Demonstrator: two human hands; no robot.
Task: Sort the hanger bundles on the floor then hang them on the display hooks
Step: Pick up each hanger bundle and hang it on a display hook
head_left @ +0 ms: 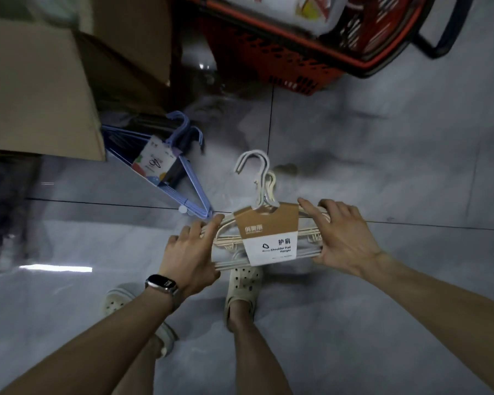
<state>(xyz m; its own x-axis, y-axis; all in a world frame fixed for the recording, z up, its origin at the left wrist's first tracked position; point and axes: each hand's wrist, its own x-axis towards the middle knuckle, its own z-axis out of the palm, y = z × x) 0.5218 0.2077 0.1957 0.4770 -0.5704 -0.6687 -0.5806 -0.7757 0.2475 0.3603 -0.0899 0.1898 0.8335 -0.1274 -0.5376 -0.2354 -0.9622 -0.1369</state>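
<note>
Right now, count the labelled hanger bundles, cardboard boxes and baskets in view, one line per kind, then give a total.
Labelled hanger bundles: 2, the cream bundle gripped by the left hand and right hand, and the blue bundle on the floor.
Cardboard box: 1
Red basket: 1
Total: 4

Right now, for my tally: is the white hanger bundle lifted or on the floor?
Lifted: left hand and right hand grip the bundle by its ends, over a shoe.
</note>
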